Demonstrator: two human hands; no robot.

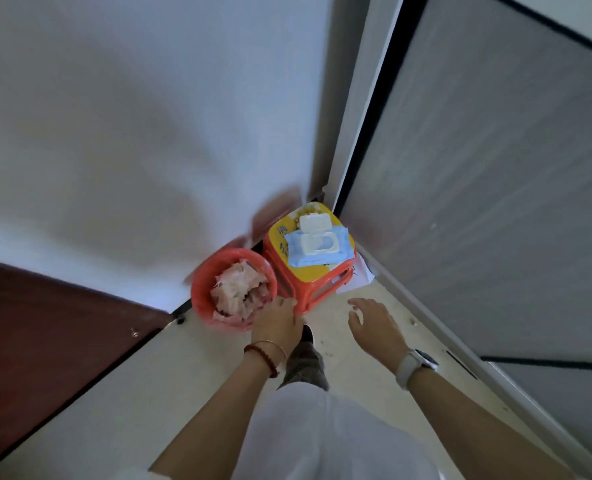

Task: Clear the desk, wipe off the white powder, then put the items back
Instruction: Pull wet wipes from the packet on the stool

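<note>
A red waste bin (202,303) stands on the floor in the corner, filled with crumpled white wipes (239,289). My left hand (277,320) hovers at the bin's near right rim with relaxed fingers and nothing in it. Beside the bin, a red stool with a yellow top (317,275) carries a blue pack of wet wipes (317,245) with its white lid flipped up. My right hand (374,322) hangs empty in the air in front of the stool, fingers loosely spread. The desk itself is out of sight.
A white wall fills the left and back. A dark red-brown door or panel (45,327) sits at the lower left. A grey panel with a white frame (478,202) runs along the right. My foot (307,332) stands on the pale floor near the bin.
</note>
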